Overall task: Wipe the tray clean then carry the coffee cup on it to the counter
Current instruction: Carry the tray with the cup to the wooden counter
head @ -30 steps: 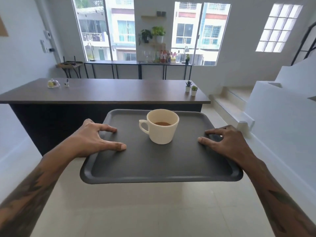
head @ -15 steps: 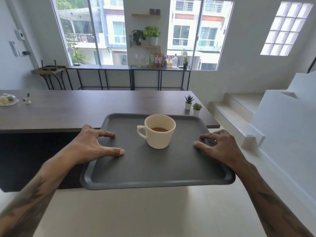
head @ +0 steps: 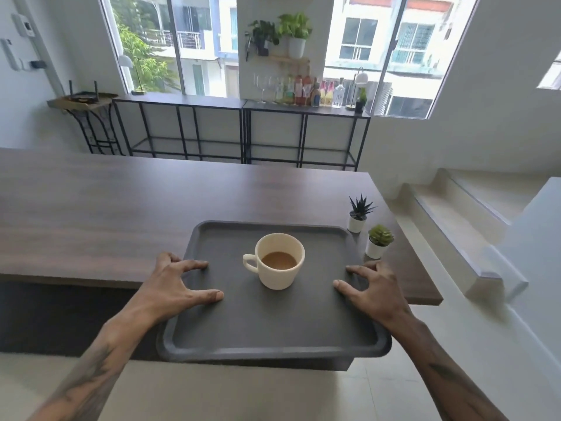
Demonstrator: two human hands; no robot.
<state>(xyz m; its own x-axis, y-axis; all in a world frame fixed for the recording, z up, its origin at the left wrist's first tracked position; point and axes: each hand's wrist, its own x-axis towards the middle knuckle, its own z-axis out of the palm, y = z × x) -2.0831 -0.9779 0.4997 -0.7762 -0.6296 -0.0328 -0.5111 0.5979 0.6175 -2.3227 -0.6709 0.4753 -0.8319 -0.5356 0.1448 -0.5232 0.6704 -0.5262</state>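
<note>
We hold the tray (head: 273, 323) by its two short sides: our left hand (head: 170, 287) clamps the left rim and our right hand (head: 375, 291) the right rim, thumbs and forefingers pressed on the tray floor, the other fingers curled under the edge where we cannot see them. The coffee cup (head: 280, 259) stands upright near the tray's middle, slightly toward the far side, handle to our left, with coffee well below its brim. The tray's far half hangs over the desk (head: 121, 214); its near half is out past the desk edge.

The risks, as we judge them: tipping the tray while lowering would slide the cup or slop coffee. The far right corner sits close to two small potted plants (head: 368, 229), so pushing forward or rightward could knock them over. Releasing early, with this much overhang, could let the tray tip off.
</note>
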